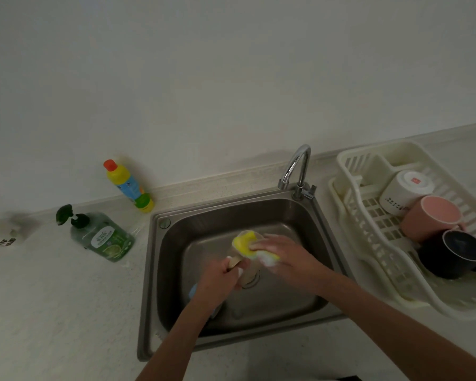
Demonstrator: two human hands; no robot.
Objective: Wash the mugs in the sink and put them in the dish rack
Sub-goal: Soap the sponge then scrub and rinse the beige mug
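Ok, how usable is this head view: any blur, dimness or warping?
Head view: dim and grey overall; both hands, the left hand and right hand, and the sponge are motion-blurred; wide-angle bending curves the counter; the dish rack mugs stay sharp.

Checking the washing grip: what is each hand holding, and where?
Left hand grips the beige mug by its handle; right hand presses the yellow sponge against it.

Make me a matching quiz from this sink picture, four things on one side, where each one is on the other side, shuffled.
Things:
1. yellow sponge
2. black mug
3. green soap bottle
4. beige mug

Places:
A. on the counter left of the sink
B. gripped by the left hand over the sink
C. in the dish rack, nearest the person
D. under the right hand

Pairs: 1-D, 2-C, 3-A, 4-B
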